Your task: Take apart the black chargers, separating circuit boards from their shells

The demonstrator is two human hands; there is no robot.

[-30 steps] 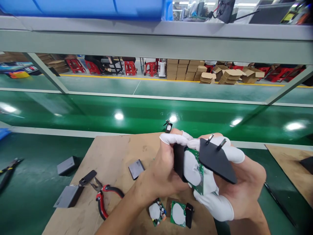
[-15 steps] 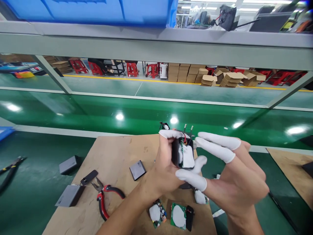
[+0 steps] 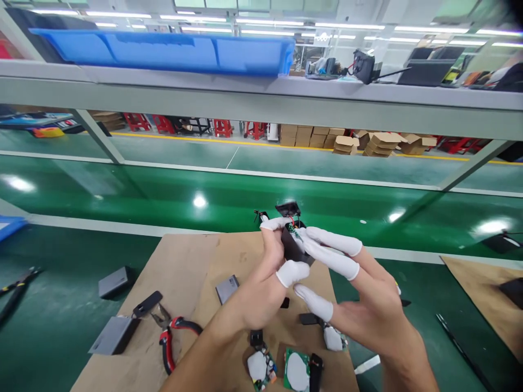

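My left hand [image 3: 263, 291], with white finger cots on thumb and fingertips, grips a small black plastic housing [image 3: 291, 247] above the cardboard. Inside the housing a green circuit board [image 3: 292, 230] shows in part, and red wire runs up to a black end cap [image 3: 288, 209] standing off its far end. My right hand [image 3: 363, 288], also in finger cots, has two fingers stretched out over the housing's open side, hiding most of the contents. Its thumb is apart, below the housing. Whether those fingertips press on the board is hidden.
On the cardboard sheet [image 3: 192, 256] lie red-handled pliers [image 3: 166, 337], grey casings [image 3: 114, 333], a grey panel [image 3: 227, 288] and circuit boards with white pads [image 3: 297, 371]. Black-handled pliers [image 3: 16, 294] lie left. A shelf beam [image 3: 245, 103] crosses ahead, carrying a blue bin [image 3: 171, 51].
The housing has tilted away, so its open side faces my right hand. My right fingers have moved left onto it. The end cap has swung up, and my view has lifted slightly.
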